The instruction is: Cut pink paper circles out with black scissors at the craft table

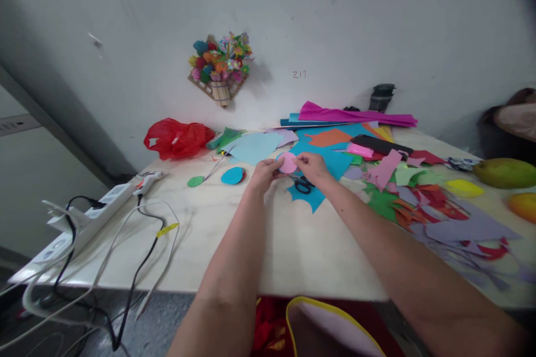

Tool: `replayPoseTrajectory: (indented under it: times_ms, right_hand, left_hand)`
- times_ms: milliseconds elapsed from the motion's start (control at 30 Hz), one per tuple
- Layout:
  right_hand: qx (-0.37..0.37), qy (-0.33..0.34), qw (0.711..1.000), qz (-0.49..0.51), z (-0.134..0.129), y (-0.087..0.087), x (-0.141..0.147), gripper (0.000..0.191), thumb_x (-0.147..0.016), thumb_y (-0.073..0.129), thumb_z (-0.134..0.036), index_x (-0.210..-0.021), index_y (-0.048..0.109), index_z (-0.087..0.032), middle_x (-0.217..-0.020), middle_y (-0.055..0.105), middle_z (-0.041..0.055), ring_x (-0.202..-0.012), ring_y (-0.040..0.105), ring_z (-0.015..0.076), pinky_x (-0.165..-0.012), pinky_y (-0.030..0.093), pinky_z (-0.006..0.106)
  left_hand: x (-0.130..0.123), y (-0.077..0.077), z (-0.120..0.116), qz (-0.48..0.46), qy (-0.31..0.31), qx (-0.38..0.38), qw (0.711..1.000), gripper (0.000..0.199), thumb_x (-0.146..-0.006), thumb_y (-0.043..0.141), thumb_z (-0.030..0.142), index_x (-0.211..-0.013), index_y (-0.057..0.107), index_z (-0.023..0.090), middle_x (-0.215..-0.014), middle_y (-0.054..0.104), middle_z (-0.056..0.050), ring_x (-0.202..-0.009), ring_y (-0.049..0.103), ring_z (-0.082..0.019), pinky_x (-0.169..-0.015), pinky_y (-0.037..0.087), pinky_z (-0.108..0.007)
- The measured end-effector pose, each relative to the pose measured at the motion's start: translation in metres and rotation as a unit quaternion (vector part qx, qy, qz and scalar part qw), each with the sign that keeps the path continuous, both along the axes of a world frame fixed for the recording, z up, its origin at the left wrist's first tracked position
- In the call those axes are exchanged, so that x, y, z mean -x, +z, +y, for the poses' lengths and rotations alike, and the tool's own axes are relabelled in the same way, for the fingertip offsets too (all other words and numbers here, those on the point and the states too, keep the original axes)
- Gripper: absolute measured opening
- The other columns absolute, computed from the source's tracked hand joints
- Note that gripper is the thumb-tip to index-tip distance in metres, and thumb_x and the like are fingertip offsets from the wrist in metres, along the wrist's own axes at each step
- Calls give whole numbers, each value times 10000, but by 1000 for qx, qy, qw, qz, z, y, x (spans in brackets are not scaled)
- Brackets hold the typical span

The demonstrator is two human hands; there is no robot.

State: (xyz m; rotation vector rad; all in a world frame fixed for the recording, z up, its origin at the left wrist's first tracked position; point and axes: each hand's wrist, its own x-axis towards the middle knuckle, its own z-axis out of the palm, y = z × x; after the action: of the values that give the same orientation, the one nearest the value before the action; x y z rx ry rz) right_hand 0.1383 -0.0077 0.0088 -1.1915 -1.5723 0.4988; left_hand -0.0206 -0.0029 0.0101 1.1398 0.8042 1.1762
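Between my two hands is a pink paper circle (287,163), raised a little above the table. My left hand (267,173) pinches its left edge, and my right hand (312,167) pinches the right edge. Just below my right hand, dark-handled scissors (303,184) lie on a blue paper sheet (335,165) with scalloped cut edges. To the left of my hands rests a blue paper circle (232,175) with a bit of red showing at its side. A green paper circle (195,181) lies further left.
Paper scraps (419,201) cover the right side, near a mango (505,173). A black phone-like slab (381,145) lies behind them. At left are a power strip (90,217) with cables and a red plastic bag (178,138). Magenta paper (355,116) lies along the wall.
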Motion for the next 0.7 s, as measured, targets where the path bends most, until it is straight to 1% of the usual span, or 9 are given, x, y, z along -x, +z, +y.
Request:
replayPoseTrajectory:
  times_ms: [100,200,300,367,400,500,600,667,700]
  right_hand:
    - [23,0,999,38,-3,0,3,212,-716,571,-366,-582,540,-205,-560,593,9,-571,570,167,-555,438,275]
    - [66,1,996,67,-7,2,6,200,-714,578,-352,-586,538,-203,-549,586,12,-542,559,167,-521,437,275]
    - [102,14,991,86,-12,4,10,182,-720,581,-330,-599,546,-198,-529,575,7,-503,537,156,-490,430,270]
    - [109,17,990,91,-13,4,12,172,-720,583,-307,-595,549,-194,-526,573,5,-495,532,147,-492,430,265]
    - [109,17,990,91,-13,4,12,171,-716,587,-296,-586,547,-193,-523,571,4,-495,532,144,-496,430,263]
    - [107,19,990,92,-13,2,12,173,-705,599,-288,-571,546,-193,-506,565,0,-490,534,143,-500,433,264]
    - [104,23,990,93,-11,0,12,188,-707,603,-296,-559,544,-196,-500,567,1,-481,533,141,-498,432,265]
    - [102,21,991,88,-11,-1,12,207,-717,601,-296,-547,538,-197,-499,567,4,-475,529,137,-501,431,265]
    - [102,20,991,85,-11,-2,12,213,-722,601,-296,-545,538,-197,-498,567,4,-473,528,136,-503,432,265]
  left_hand:
    - [7,8,6,68,67,-21,995,358,-589,791,414,-579,580,124,-546,562,-16,-554,557,-120,-607,514,-277]
    - [22,16,11,147,173,-54,972,315,-667,723,390,-543,557,153,-521,536,-9,-566,562,-141,-621,493,-292]
    - [46,20,14,288,313,-63,903,243,-697,671,389,-608,608,172,-607,608,-43,-714,624,-209,-658,458,-303]
    - [63,23,15,374,380,-63,844,217,-710,641,386,-671,636,172,-675,643,-72,-789,630,-246,-690,438,-323]
    - [71,23,15,399,401,-63,822,218,-720,626,385,-709,647,168,-718,658,-87,-821,626,-258,-709,431,-331]
    - [91,23,14,433,411,-25,802,208,-741,592,328,-811,661,144,-841,679,-125,-889,616,-281,-739,418,-342]
    - [103,19,14,455,403,41,793,193,-733,582,239,-871,649,122,-942,670,-165,-990,594,-318,-805,407,-366]
    - [108,14,14,457,400,64,792,268,-717,612,225,-953,625,98,-1043,641,-213,-1069,561,-355,-851,396,-391]
    - [111,12,14,457,403,71,790,367,-717,631,247,-1041,591,81,-1128,603,-241,-1123,529,-369,-882,383,-402]
